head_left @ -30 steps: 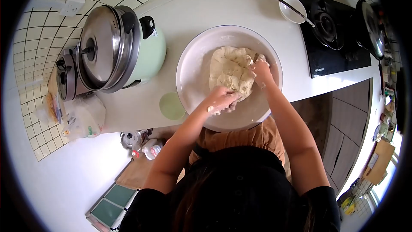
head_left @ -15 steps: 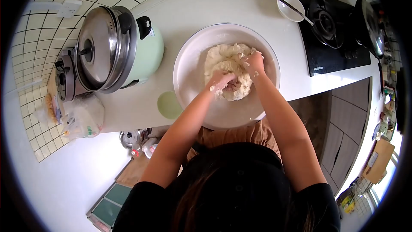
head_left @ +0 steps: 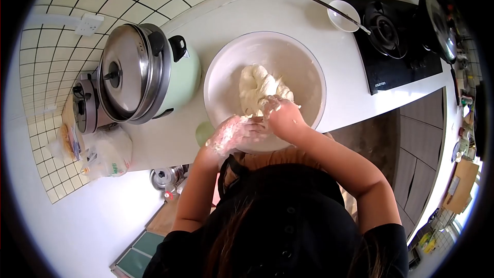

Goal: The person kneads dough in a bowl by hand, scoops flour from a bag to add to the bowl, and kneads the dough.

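A lumpy pale dough (head_left: 260,86) lies in a wide white basin (head_left: 218,77) on the counter. My left hand (head_left: 235,131), smeared with flour and dough, is at the basin's near-left rim with its fingers stretched toward the dough's lower edge. Its palm faces partly up and holds nothing. My right hand (head_left: 284,116) is at the near side of the dough, its fingers bent against the dough and close to my left fingertips. Bits of dough stick to the fingers of both hands.
Left of the basin stands a large green cooker (head_left: 185,74) with a steel lid. A green disc (head_left: 204,133) is partly under the basin's left side. At the right are a white bowl (head_left: 343,16) with a brush across it, and a black stove (head_left: 396,72).
My left hand has pulled out of the dough toward the basin's near-left rim. My right hand has moved from the dough's right side to its near edge. The dough looks more bunched up.
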`<state>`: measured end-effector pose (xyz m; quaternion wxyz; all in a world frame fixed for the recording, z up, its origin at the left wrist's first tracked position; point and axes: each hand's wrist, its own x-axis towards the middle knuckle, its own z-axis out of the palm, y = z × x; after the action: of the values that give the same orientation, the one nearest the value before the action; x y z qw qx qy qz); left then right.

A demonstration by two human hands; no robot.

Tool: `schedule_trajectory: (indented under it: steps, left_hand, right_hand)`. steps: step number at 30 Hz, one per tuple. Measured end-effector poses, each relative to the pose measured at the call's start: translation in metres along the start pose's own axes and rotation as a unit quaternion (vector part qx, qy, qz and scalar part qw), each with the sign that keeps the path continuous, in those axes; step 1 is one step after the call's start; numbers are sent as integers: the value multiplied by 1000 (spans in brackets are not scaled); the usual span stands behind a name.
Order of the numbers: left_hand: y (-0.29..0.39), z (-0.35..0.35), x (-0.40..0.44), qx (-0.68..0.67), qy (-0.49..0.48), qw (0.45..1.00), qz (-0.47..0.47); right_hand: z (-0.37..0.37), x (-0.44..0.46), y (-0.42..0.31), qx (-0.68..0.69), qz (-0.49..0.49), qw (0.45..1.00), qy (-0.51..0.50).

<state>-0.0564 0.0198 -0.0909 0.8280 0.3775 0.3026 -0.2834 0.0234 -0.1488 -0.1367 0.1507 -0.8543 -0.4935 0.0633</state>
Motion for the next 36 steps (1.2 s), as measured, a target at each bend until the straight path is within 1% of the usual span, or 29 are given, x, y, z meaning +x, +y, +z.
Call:
schedule_trajectory:
  steps: [1,2,3,4,6,7,9,10,11,13,14,17,18,19,20,21,23,26,27,30,31,33,34,36]
  left_hand:
    - [9,-4,-9,89,12,996,-12]
    - [16,-14,-12,139,42,989,12]
    - [21,-25,-14,186,72,979,36]
    - [24,-30,-14,231,102,966,61]
    - [35,-32,-3,210,90,971,67]
    - [41,-31,4,198,85,974,71]
    - [42,-15,27,175,68,982,28]
    - [41,-7,44,185,57,981,0]
    - [39,-2,60,195,46,979,-27]
    - [30,-11,91,230,102,967,-48]
    - [22,-19,104,247,129,959,-58]
    - [-3,-50,123,305,157,939,36]
    - [-9,-48,120,320,187,927,62]
    - [-18,-44,115,336,216,912,88]
    - [-24,-42,111,353,245,896,113]
    - [-33,-49,112,404,244,868,154]
    - [-47,-53,109,417,244,866,127]
    - [-47,-40,88,429,250,865,76]
    - [-45,-34,80,432,251,864,56]
    - [-47,-38,64,391,166,904,43]
    - [-50,-40,64,390,162,906,40]
    - [-57,-47,69,389,150,908,36]
    - [-60,-53,73,392,134,908,52]
    - [-57,-62,81,399,103,907,83]
  right_hand:
    - [-7,4,-7,-6,-13,1000,-16]
    - [-11,8,-14,-12,-26,999,-33]
    - [-3,10,-21,9,-34,999,-26]
    - [6,12,-27,-7,-42,998,-38]
    - [27,16,-39,-37,-62,995,-65]
    - [36,19,-42,-29,-81,989,-124]
    - [51,16,-46,-29,-103,986,-125]
    - [54,14,-48,-30,-114,985,-125]
    - [48,18,-50,40,-72,975,-205]
    - [58,0,-53,-56,-58,993,-82]
    - [61,-10,-50,-104,-52,993,-20]
    - [22,-19,-17,-22,-162,977,-137]
    - [9,-21,-8,70,-92,976,-185]
    - [-5,-22,0,160,-19,960,-230]
    - [-18,-21,6,247,55,929,-271]
    - [-32,-18,9,261,91,920,-279]
    - [-51,-12,13,287,160,897,-296]
    - [-38,-9,27,141,167,961,-172]
    - [-59,4,21,164,221,948,-161]
    - [-53,16,29,129,235,957,-108]
    - [-41,20,33,156,236,949,-141]
    - [-11,33,37,190,206,935,-215]
    - [0,39,35,207,191,926,-251]
    - [13,53,23,186,251,902,-297]
